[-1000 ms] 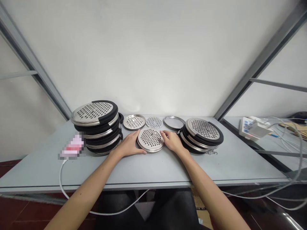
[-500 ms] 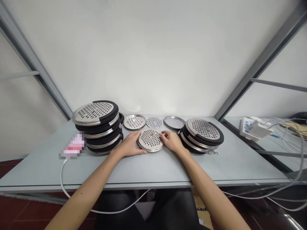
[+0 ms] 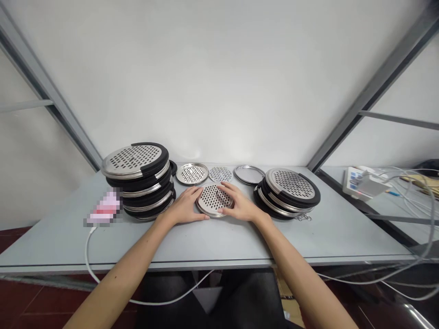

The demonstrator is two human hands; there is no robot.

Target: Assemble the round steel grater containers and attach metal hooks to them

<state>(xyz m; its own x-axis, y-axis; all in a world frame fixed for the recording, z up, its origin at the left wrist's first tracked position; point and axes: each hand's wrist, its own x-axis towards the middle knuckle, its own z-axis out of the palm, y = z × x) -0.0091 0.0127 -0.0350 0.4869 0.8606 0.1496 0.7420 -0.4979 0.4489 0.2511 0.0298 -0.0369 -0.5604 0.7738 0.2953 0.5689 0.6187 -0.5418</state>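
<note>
"While the left hand [image 3: 181, 205] curves half-open around the left rim of the perforated disc [image 3: 210, 199] on the desk [image 3: 206, 242], what about the right hand [image 3: 243, 205]?"
"Half-open over its right side; can't tell if either grips"
"Writing on the pink device [image 3: 107, 206]?"
"Pixelated over"

Probably a workshop or assembly station: a grey surface [image 3: 212, 242] between metal frame posts [image 3: 373, 89], backed by a pale panel [image 3: 219, 82]. Repeats one kind of metalware: a perforated disc [image 3: 209, 199] in the middle, similar black-rimmed ones in a left stack [image 3: 144, 183] and a right stack [image 3: 288, 193]. To the right, a white socket strip [image 3: 350, 183] and loose cables [image 3: 432, 210]; below, dark red floor tiles [image 3: 43, 301].
</note>
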